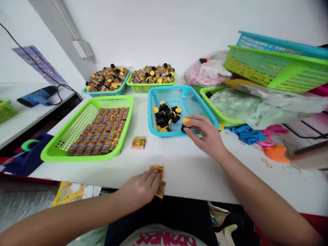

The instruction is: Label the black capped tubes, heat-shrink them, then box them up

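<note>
My right hand [205, 134] reaches into the front edge of the blue basket [194, 99] and pinches a black cylinder with a yellow cap [186, 124]. More black and yellow cylinders [166, 115] lie in that basket. My left hand [140, 189] rests at the table's near edge with its fingers closed on a small orange printed label [159, 180]. A folded orange label piece [138, 142] lies on the table between the baskets.
A green basket [77, 130] at left holds rows of wrapped pieces. Two baskets [107, 89] [151, 87] at the back are full of wrapped cylinders. Stacked green and blue baskets [276, 65], plastic bags, blue gloves [247, 134] and rubber bands crowd the right. A tape dispenser [28, 150] sits far left.
</note>
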The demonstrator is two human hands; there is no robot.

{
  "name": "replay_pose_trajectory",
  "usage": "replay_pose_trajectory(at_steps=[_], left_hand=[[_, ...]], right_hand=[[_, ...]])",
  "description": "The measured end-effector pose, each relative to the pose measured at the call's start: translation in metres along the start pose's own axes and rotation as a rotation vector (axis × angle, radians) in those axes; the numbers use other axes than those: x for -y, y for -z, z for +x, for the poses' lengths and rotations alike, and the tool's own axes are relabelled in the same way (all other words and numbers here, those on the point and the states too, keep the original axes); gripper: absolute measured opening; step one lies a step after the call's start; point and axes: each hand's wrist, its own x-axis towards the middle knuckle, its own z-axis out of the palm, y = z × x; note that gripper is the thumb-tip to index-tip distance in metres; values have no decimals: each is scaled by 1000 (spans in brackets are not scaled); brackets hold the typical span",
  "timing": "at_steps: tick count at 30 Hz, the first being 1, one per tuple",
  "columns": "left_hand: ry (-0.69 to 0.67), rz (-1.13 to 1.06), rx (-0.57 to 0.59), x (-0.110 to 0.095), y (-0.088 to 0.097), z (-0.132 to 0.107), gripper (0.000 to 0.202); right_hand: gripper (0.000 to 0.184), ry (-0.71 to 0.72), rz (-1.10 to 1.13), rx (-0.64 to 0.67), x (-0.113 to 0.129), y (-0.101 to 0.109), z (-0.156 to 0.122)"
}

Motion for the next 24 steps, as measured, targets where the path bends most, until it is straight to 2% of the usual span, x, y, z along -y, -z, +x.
replay_pose_trajectory(at_steps=[3, 6, 9, 11, 13, 16, 18, 21, 24], left_hand=[[167, -221, 88, 24, 10, 19, 27], [335, -394, 129, 38, 17, 31, 25], [342, -481, 235, 45, 19, 34, 23], [318, -519, 263, 48, 24, 35, 21], [302, -522, 189, 53, 37, 37, 17], [322, -511, -94, 60, 65, 49, 12], [389, -565, -258, 63, 78, 63, 20], [418, -593, -333, 65, 74, 84, 32], [349, -560, -369, 68, 50, 98, 38]], right_hand=[[17, -8, 12, 1, -1, 0, 0], [18, 2, 16, 5, -1, 1, 0], [17, 6, -3, 15, 0, 2, 0], [16, -1, -23, 28, 1, 3, 1], [15, 2, -26, 25, 3, 3, 1], [14, 33, -43, -39, 8, 1, 2], [16, 17, -29, -115, 11, -2, 1], [28, -120, 212, -187, 15, -4, -1], [34, -281, 508, -141, 18, -3, -3]])
